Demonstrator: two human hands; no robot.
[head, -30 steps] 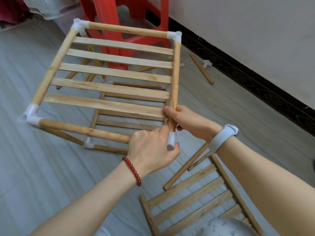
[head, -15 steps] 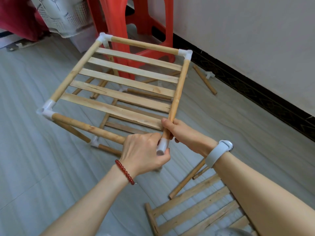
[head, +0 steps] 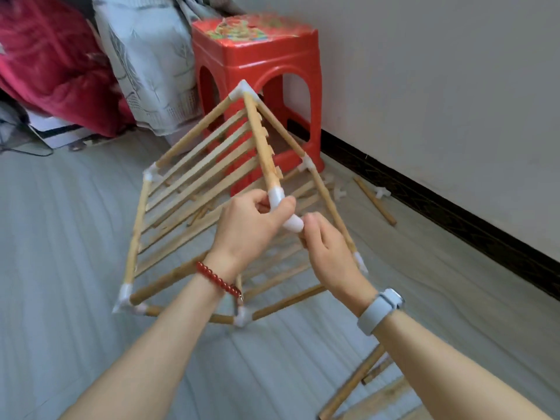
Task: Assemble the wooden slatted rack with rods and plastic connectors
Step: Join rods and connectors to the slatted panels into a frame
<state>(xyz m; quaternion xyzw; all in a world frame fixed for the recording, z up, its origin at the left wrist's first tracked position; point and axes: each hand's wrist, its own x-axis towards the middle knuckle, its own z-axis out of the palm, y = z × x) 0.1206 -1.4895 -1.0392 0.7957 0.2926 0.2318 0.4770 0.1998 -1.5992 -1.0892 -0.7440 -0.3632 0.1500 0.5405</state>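
Tilted steeply, the slatted rack [head: 194,177] blurs; both hands apparently grip its near white connector [head: 283,209].

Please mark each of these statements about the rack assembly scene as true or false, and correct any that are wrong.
1. The left hand grips the white connector at the near end of a rod. True.
2. The slatted rack lies flat on the floor. False: it is held up and tilted, with one corner raised towards the stool.
3. A red plastic stool stands by the wall behind the rack. True.
4. The right wrist wears a red bead bracelet. False: the red bead bracelet is on the left wrist; the right wrist has a pale watch band.
5. A loose rod lies on the floor near the skirting. True.
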